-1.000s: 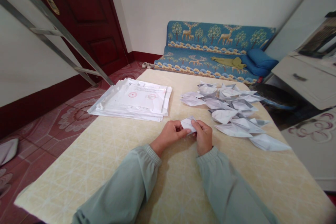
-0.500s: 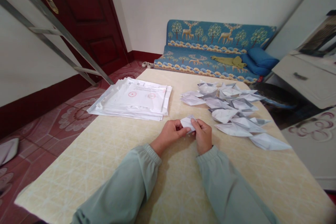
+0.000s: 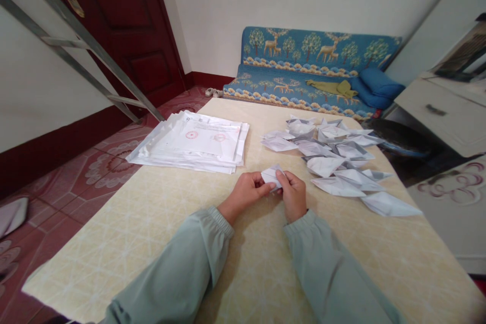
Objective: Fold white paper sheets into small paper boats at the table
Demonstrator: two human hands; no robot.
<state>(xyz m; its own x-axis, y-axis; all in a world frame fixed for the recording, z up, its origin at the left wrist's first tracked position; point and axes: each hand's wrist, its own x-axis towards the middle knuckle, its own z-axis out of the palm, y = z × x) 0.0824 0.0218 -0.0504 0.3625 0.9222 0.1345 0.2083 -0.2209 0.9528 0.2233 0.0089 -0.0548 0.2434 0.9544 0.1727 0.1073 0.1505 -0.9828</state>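
Note:
A small folded piece of white paper (image 3: 271, 175) is held between both hands above the middle of the table. My left hand (image 3: 246, 193) pinches its left and lower edge, thumb on top. From the other side my right hand (image 3: 293, 195) grips it, the thumb pressed on its upper face. The fingers beneath the paper are mostly hidden. To the right lie several folded paper boats (image 3: 334, 154) in a loose cluster. A stack of white paper sheets (image 3: 205, 136), the top one with red stamps, lies to the left beyond my hands.
The table (image 3: 159, 217) has a pale yellow patterned cover. Behind it stands a blue sofa (image 3: 273, 78) with a deer pattern. A metal ladder (image 3: 102, 68) leans at the left near a dark red door (image 3: 125, 15). White drawers (image 3: 436, 111) stand at the right.
Both hands keep their grip on the folded paper, almost still. The view has shifted very slightly; the stack and the paper boats lie as before.

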